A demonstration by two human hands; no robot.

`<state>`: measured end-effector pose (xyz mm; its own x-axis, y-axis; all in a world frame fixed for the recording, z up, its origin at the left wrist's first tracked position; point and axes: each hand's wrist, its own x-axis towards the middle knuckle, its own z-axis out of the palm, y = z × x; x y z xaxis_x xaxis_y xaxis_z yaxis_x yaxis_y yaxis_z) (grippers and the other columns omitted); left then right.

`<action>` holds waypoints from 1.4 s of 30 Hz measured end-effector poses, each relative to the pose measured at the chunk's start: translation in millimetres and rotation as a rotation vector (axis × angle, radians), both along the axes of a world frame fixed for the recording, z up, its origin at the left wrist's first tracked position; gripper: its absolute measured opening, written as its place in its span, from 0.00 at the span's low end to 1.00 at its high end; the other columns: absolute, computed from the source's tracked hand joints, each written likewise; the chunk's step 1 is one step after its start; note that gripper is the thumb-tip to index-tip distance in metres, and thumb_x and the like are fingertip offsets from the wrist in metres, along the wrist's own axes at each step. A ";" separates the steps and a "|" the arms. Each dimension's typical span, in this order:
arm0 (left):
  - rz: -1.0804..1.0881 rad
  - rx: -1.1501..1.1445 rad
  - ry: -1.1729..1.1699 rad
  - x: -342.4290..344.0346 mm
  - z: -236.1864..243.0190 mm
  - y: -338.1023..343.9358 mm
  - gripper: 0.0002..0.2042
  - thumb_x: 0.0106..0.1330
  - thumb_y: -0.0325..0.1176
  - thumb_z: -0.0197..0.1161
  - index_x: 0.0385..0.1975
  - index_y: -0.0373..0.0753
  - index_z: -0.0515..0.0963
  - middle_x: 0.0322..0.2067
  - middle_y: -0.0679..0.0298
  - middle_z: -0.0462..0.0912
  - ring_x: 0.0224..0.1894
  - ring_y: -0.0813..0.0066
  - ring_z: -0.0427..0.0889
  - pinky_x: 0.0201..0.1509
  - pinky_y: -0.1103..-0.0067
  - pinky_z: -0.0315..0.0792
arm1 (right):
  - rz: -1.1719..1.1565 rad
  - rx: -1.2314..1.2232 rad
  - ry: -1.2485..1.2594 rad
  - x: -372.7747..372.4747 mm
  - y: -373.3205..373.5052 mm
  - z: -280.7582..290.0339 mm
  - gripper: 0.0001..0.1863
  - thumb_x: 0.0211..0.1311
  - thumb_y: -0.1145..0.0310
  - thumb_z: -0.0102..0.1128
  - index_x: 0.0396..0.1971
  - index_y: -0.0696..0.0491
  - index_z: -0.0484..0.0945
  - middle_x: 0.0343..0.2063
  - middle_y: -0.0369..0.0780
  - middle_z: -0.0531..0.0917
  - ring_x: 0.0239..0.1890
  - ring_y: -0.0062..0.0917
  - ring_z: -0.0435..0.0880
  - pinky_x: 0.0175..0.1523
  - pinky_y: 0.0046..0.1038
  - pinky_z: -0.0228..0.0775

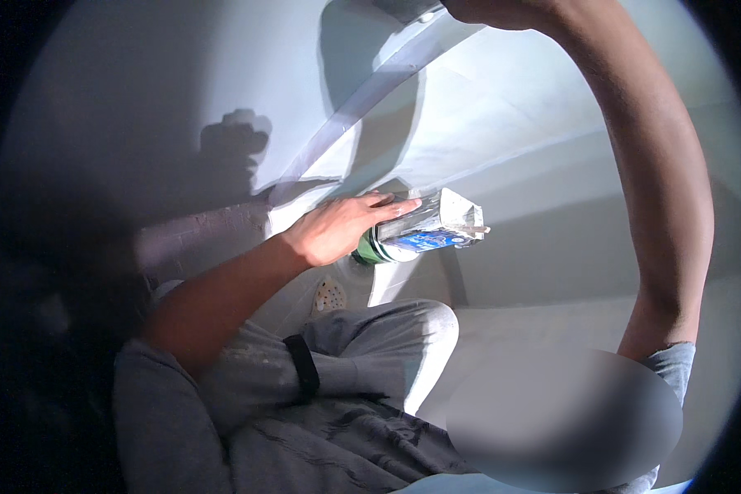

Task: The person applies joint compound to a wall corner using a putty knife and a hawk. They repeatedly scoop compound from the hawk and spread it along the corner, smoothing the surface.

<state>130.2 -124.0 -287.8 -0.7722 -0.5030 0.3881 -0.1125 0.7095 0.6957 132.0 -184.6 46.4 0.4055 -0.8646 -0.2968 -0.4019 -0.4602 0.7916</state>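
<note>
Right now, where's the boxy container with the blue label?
The boxy container is just right of centre in the head view, with the left hand over its left end and the green-and-white round container just below and left.

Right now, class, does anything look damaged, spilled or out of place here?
Yes: the carton touched by the left hand looks odd. Its far end appears ragged and white-smeared, unlike a neat, unused one. No spill can be made out.

Sleeves: short and grey, as I see them
Trousers: grey, creased
Band: black, narrow, lying across one trouser leg
</note>
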 end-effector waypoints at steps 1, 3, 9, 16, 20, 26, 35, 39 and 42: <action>0.003 -0.003 -0.030 -1.6 0.1 1.2 0.37 0.72 0.28 0.54 0.77 0.70 0.51 0.68 0.48 0.69 0.61 0.47 0.79 0.68 0.61 0.75 | 0.054 0.013 -0.004 -5.4 -3.8 -4.9 0.16 0.60 0.82 0.56 0.44 0.54 0.88 0.39 0.49 0.89 0.40 0.40 0.90 0.46 0.38 0.84; 0.004 -0.014 -0.029 -2.4 -6.2 0.4 0.36 0.73 0.31 0.54 0.77 0.71 0.51 0.69 0.50 0.68 0.61 0.47 0.79 0.68 0.61 0.75 | 0.136 0.038 -0.027 -15.5 -12.9 -11.4 0.16 0.61 0.81 0.56 0.43 0.53 0.88 0.38 0.48 0.90 0.40 0.41 0.90 0.46 0.38 0.84; 0.011 -0.015 -0.044 1.2 -2.6 -0.6 0.35 0.73 0.31 0.54 0.77 0.70 0.52 0.67 0.51 0.69 0.60 0.50 0.80 0.68 0.62 0.76 | 0.013 -0.008 0.094 -10.4 -21.8 -26.6 0.13 0.64 0.79 0.56 0.42 0.53 0.89 0.38 0.47 0.90 0.39 0.39 0.90 0.45 0.37 0.85; 0.014 0.063 -0.061 3.1 4.9 0.5 0.42 0.68 0.17 0.52 0.75 0.73 0.55 0.71 0.54 0.66 0.61 0.50 0.80 0.69 0.61 0.76 | 0.110 -0.060 0.097 -26.5 -17.6 -36.7 0.10 0.67 0.76 0.56 0.34 0.57 0.88 0.34 0.48 0.90 0.34 0.36 0.90 0.40 0.36 0.85; -0.010 0.072 -0.142 -4.7 7.2 0.2 0.43 0.67 0.16 0.52 0.75 0.73 0.55 0.70 0.54 0.67 0.59 0.50 0.81 0.67 0.62 0.78 | 0.103 -0.126 0.315 -29.2 -12.0 -42.7 0.10 0.67 0.75 0.55 0.29 0.58 0.86 0.31 0.46 0.90 0.32 0.35 0.90 0.39 0.35 0.85; 0.011 0.009 -0.060 -2.9 -14.1 -3.6 0.35 0.72 0.26 0.54 0.75 0.70 0.58 0.45 0.55 0.76 0.45 0.57 0.84 0.60 0.63 0.79 | 0.074 -0.100 0.363 -48.1 -26.3 -47.1 0.12 0.68 0.76 0.55 0.26 0.57 0.85 0.28 0.45 0.89 0.29 0.34 0.89 0.37 0.34 0.83; -0.045 0.044 -0.078 -6.7 -3.5 -1.2 0.40 0.67 0.18 0.53 0.75 0.69 0.58 0.58 0.54 0.75 0.52 0.53 0.84 0.63 0.63 0.80 | -0.156 -0.070 0.210 -47.1 14.5 -40.8 0.13 0.69 0.78 0.50 0.33 0.57 0.87 0.28 0.44 0.89 0.28 0.29 0.88 0.39 0.29 0.85; 0.023 -0.027 -0.025 -5.4 -19.9 0.4 0.35 0.71 0.24 0.53 0.75 0.68 0.60 0.46 0.55 0.77 0.46 0.58 0.84 0.61 0.64 0.80 | -0.060 -0.140 0.024 -28.1 26.5 -25.7 0.15 0.68 0.80 0.49 0.39 0.58 0.87 0.31 0.46 0.90 0.30 0.31 0.89 0.40 0.31 0.86; -0.053 0.000 -0.050 -14.8 -3.6 3.4 0.34 0.72 0.24 0.52 0.75 0.68 0.60 0.47 0.56 0.77 0.46 0.57 0.84 0.62 0.63 0.80 | -0.050 -0.170 0.030 -30.4 4.0 -13.4 0.15 0.67 0.81 0.49 0.42 0.59 0.87 0.33 0.50 0.89 0.33 0.35 0.90 0.41 0.35 0.85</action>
<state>115.4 -120.6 -291.4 -0.8163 -0.4608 0.3482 -0.1095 0.7154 0.6900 101.5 -180.5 33.0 0.3539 -0.9221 -0.1562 -0.3962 -0.2991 0.8681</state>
